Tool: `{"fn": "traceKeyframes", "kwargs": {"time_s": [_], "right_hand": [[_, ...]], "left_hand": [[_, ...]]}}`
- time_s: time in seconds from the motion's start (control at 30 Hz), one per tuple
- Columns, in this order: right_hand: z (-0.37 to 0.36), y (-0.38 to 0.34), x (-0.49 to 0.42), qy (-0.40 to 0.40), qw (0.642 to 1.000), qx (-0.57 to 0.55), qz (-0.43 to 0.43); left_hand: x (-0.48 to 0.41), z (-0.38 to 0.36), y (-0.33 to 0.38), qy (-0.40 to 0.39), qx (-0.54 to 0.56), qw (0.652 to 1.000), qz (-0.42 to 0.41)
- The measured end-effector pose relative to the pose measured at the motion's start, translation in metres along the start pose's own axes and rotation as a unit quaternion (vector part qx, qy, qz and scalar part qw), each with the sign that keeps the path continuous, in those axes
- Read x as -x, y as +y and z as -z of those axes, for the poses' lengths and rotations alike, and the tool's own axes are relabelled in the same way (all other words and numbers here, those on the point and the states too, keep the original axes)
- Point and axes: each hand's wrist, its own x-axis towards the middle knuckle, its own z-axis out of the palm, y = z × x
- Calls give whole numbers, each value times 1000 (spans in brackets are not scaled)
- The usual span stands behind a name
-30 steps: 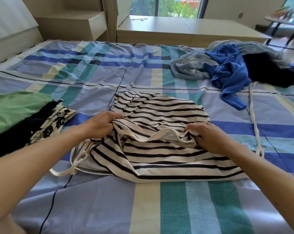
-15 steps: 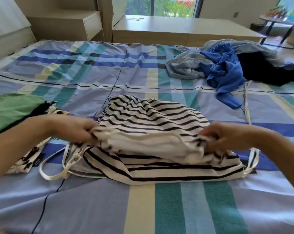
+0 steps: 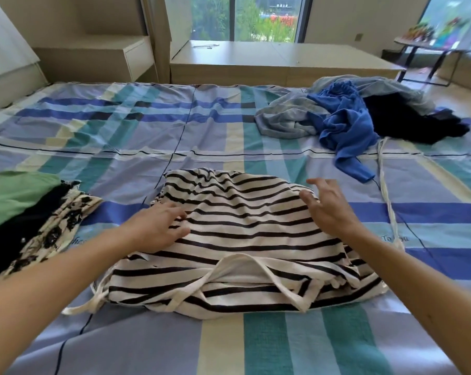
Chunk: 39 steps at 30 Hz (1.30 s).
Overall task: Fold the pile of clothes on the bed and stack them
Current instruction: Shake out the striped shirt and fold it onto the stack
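A black-and-white striped garment (image 3: 245, 239) lies folded over on the bed (image 3: 147, 131) in front of me, its white straps trailing at the near edge. My left hand (image 3: 158, 228) rests flat on its left side with fingers spread. My right hand (image 3: 329, 204) hovers open at its right edge, fingers straight, holding nothing. An unfolded pile (image 3: 364, 115) of grey, blue and black clothes lies at the far right. At the left edge lies a folded stack (image 3: 26, 212) with a green piece on top, then black, then a floral one.
A long white strap (image 3: 385, 190) runs down the bed right of the striped garment. Beyond the bed stand a low wooden platform (image 3: 283, 60) under the window, a bedside cabinet (image 3: 107, 58) at the left and a small table (image 3: 434, 50) at the far right.
Both hands gripped the garment's upper layer, lifted it and folded it away from me. They have let go: the left now rests flat on it, the right is open beside it.
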Motion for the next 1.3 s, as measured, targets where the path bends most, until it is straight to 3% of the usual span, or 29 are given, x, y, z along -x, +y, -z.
{"fn": "traceKeyframes", "kwargs": {"time_s": [0.17,0.3,0.43,0.53,0.63,0.73,0.8,0.87,0.93,1.03,1.1,1.2,1.3], "right_hand": [[8,19,-36,1,977,-138,-162],[8,22,-56,-56,905,-321,-274],[8,21,-77,-131,910,-291,-265],[4,21,-90,-163,919,-283,-221],[13,30,-100,-131,929,-308,-156],[28,43,-110,-21,939,-322,-118],[26,58,-118,70,943,-302,-121],[15,70,-119,98,954,-251,-132],[6,75,-115,59,963,-203,-167],[9,69,-104,-2,965,-194,-178],[13,65,-97,-33,965,-199,-169],[14,62,-82,-73,964,-204,-156],[18,64,-71,-115,953,-244,-140]], "left_hand": [[-27,4,1,140,67,987,44],[-63,9,-6,223,89,966,90],[-111,16,-8,246,101,951,156],[-143,16,-15,178,147,950,211],[-163,18,-23,122,136,964,193],[-172,26,-34,174,141,958,176],[-172,32,-39,206,102,948,218],[-165,32,-31,203,-2,940,273],[-151,26,-2,203,-46,951,230],[-113,6,74,169,55,983,38],[-78,-8,136,127,135,981,-60],[-35,-23,215,103,188,966,-142],[-19,-38,265,85,137,970,-180]]}}
